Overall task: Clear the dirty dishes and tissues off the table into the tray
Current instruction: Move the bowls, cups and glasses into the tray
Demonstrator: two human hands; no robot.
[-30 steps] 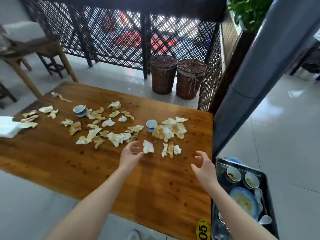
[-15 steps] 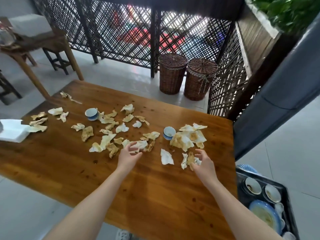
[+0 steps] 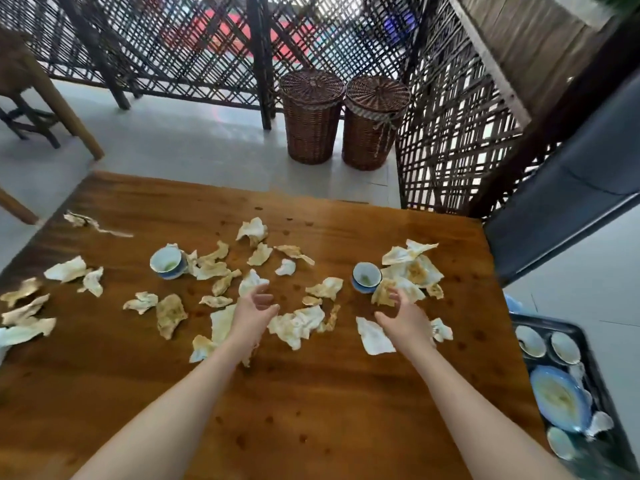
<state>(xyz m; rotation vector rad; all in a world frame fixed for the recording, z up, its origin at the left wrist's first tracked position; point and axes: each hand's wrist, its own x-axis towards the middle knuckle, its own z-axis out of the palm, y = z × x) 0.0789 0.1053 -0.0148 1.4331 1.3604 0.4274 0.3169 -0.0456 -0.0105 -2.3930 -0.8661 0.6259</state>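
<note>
Several stained, crumpled tissues (image 3: pixel 298 325) lie scattered across the wooden table (image 3: pixel 311 403). Two small blue-and-white cups stand among them: one cup (image 3: pixel 168 262) at the left, the other cup (image 3: pixel 365 277) at the right beside a tissue pile (image 3: pixel 414 266). My left hand (image 3: pixel 254 311) hovers over the middle tissues, fingers loosely curled, holding nothing. My right hand (image 3: pixel 403 315) reaches near the right cup and the pile, fingers relaxed and empty. A dark tray (image 3: pixel 604 403) at the lower right holds a blue plate (image 3: pixel 559 398), small bowls and spoons.
Two lidded wicker baskets (image 3: pixel 341 117) stand on the floor behind the table, against a lattice fence (image 3: pixel 446 133). A grey column (image 3: pixel 568 188) rises past the table's right corner. Wooden stool legs (image 3: pixel 65 109) show at the far left.
Both hands have moved forward over the tissues; the right one has come from the table's edge to beside the right cup. The view has moved closer to the table.
</note>
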